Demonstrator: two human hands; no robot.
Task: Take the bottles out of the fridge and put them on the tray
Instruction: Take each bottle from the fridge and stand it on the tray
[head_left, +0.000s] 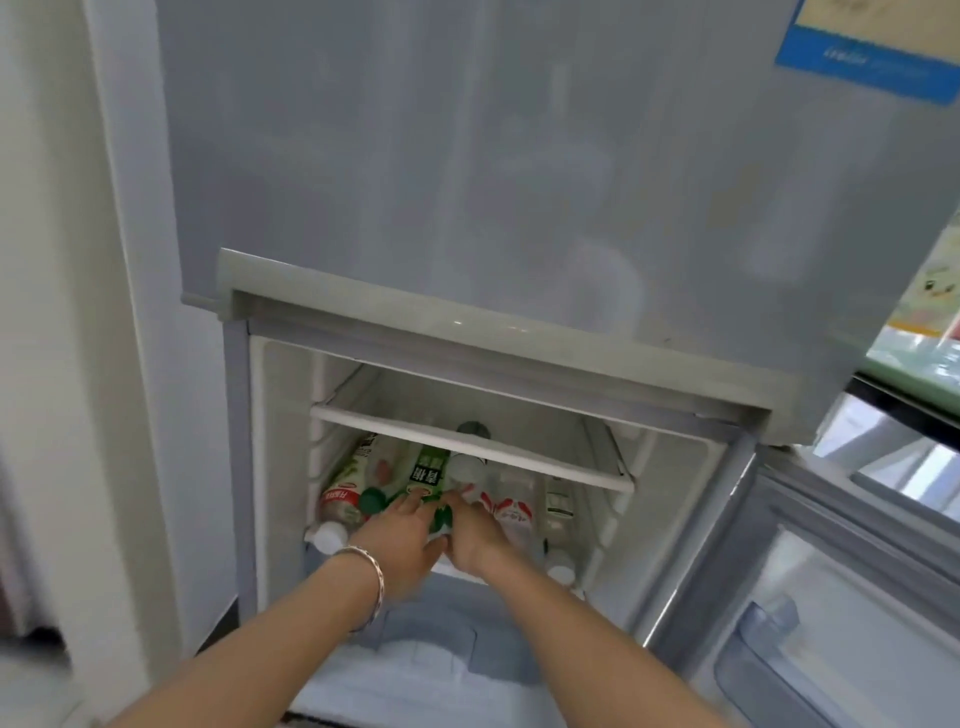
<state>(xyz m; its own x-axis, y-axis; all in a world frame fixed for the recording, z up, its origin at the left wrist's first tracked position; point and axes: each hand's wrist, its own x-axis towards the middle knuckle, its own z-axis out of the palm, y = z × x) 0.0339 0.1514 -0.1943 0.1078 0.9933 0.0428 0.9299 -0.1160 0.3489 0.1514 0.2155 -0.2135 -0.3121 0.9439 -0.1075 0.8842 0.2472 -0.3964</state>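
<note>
The lower fridge compartment (280, 467) stands open, and several bottles lie on their sides on its shelf. A green-labelled bottle (428, 475) lies in the middle. My left hand (402, 545), with a bracelet on the wrist, wraps around its near end from the left. My right hand (475, 538) grips the same bottle from the right. A red-labelled bottle with a white cap (337, 512) lies at the left. Clear bottles with red-and-white labels (511, 512) lie at the right. A dark-capped bottle (474, 430) shows behind the upper shelf. No tray is in view.
A white shelf bar (467, 454) crosses just above the bottles. The fridge door (831, 597) hangs open at the right with a door bin. The closed upper door (467, 156) fills the top. A white wall (52, 312) is on the left, a drawer front (426, 649) below.
</note>
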